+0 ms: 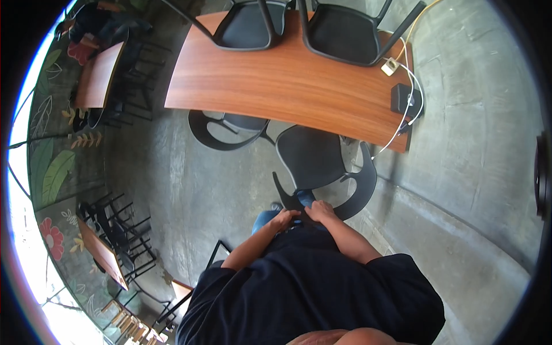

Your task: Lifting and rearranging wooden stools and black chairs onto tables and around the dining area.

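A black plastic chair (pixel 311 157) with a curved, cut-out backrest stands right before me, its seat partly under the edge of a wooden table (pixel 258 82). My left hand (pixel 285 219) and my right hand (pixel 320 211) are close together on the top of its backrest, the fingers curled around the rim. The fingertips are partly hidden. A second black chair (pixel 224 131) is tucked at the same table side, to the left.
On the table are a white socket adapter (pixel 390 66), a black box (pixel 405 99) and white cables. Two black chairs (pixel 250 26) (pixel 343 34) are at its far side. A concrete wall (pixel 470 108) rises right. Left are smaller tables (pixel 101 77) and a seated person (pixel 97 26).
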Motion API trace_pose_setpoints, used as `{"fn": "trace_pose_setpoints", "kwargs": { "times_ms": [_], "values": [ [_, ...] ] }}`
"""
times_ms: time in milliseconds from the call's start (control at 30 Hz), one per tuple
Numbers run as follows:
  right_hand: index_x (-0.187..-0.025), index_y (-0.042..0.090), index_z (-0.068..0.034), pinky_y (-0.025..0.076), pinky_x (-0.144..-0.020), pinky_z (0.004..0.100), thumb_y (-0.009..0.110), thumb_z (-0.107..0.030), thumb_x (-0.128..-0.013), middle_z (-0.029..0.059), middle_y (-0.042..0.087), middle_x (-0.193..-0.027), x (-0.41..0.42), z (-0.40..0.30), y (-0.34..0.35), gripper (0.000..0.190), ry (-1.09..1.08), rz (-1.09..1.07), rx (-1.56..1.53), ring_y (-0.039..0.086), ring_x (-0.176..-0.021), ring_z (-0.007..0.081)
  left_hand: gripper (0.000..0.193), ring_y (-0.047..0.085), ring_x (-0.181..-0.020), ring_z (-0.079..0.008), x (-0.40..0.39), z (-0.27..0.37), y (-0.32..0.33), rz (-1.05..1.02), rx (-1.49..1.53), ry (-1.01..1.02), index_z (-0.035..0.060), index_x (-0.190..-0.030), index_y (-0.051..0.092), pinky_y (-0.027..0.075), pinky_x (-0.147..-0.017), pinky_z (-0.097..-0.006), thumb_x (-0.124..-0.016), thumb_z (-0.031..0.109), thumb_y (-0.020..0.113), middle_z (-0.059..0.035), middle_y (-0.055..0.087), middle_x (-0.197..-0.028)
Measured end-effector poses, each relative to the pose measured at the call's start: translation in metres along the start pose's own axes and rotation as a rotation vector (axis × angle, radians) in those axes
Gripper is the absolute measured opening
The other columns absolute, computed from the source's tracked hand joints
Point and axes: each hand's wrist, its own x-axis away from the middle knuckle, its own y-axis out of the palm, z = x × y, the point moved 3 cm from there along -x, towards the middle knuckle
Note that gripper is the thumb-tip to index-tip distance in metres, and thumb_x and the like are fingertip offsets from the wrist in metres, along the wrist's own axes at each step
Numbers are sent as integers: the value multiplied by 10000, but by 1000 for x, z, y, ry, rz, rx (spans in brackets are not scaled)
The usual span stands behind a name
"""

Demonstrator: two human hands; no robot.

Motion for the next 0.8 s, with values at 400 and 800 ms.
{"fn": "trace_pose_setpoints", "kwargs": {
  "times_ms": [400, 800],
  "values": [
    [-1003, 653, 14, 447, -908, 435, 469, -418, -845, 263, 591, -1087, -10, 11, 35, 495, 110, 126, -163, 560, -1053, 385, 508, 579, -982, -295, -29, 12, -12, -136, -1320, 924, 86, -1125, 590, 485, -876, -356, -654, 14, 768, -152, 612, -1033],
    [-915, 686, -12, 488, -842, 434, 499, -406, -831, 234, 638, -982, -69, -27, 32, 444, 130, 293, -169, 618, -944, 369, 415, 566, -975, -292, -38, 62, -38, -53, -1361, 735, 73, -1059, 622, 495, -852, -352, -680, 146, 774, -122, 618, -1062]
  ]
}}
